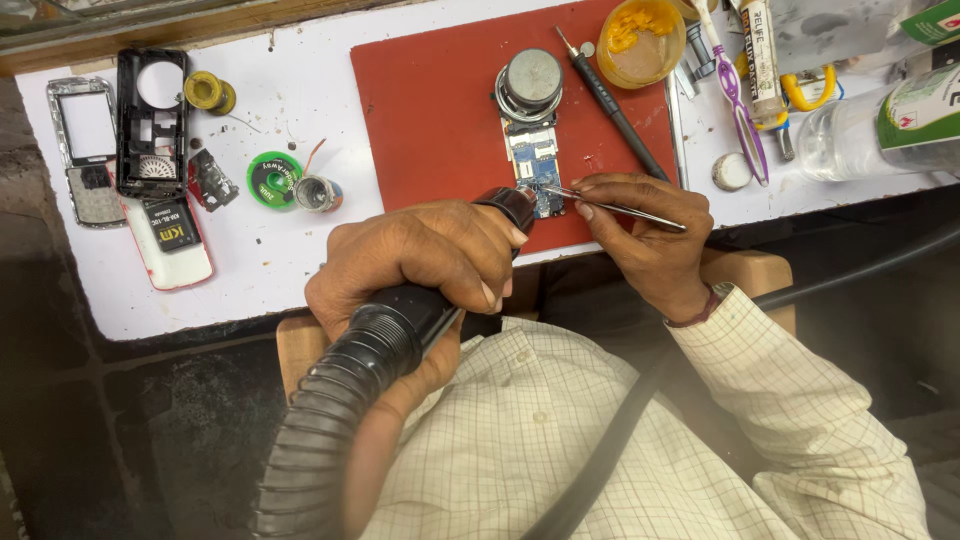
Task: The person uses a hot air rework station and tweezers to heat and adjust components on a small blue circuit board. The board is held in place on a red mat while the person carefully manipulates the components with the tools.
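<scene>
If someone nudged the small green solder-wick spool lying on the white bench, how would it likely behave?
The green spool lies flat on its face, so it would probably slide, not roll. It looks small and thin, likely light. On the smooth white bench a light push should move it.

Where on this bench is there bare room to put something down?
The left half of the red mat is bare, beside the circuit board. White tabletop lies free between the green solder reel and the left hand. The top right, around the yellow paste tub and bottles, is crowded.

Bright, even light on the white worktop (290, 280), dim floor below, sharp centre, slight wide-angle bending at edges.
</scene>
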